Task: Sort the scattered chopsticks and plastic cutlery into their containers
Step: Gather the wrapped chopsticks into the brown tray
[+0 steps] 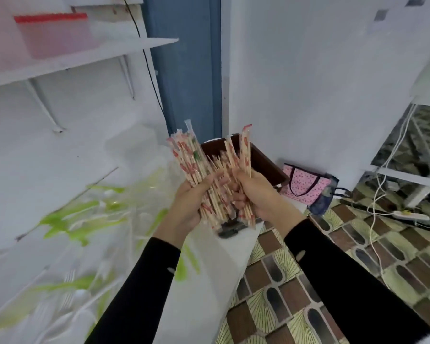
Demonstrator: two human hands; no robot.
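Head view: the left hand point(187, 204) and the right hand point(254, 194) are held close together above the table's far corner, each with fingers and thumb curled round part of one thick bundle of wrapped chopsticks point(191, 162). The sticks stand nearly upright and fan out at the top, the left hand's share leaning left and the right hand's share rising straight. Both black sleeves point(333, 256) reach in from the bottom of the frame. Just behind the bundle sits a dark brown container point(263, 158), its open top partly hidden by the sticks; whether anything lies inside it cannot be told. To the left, on the white table point(221, 256), plastic cutlery point(79, 294) lies scattered in clear wrappers with green print, heavily blurred. Beyond the table's right edge a pink spotted bag point(305, 182) stands on the patterned floor point(295, 306) against the wall, and a white power strip point(410, 216) lies farther right. A wall shelf point(84, 55) at upper left carries a pink box with a red lid point(52, 33).
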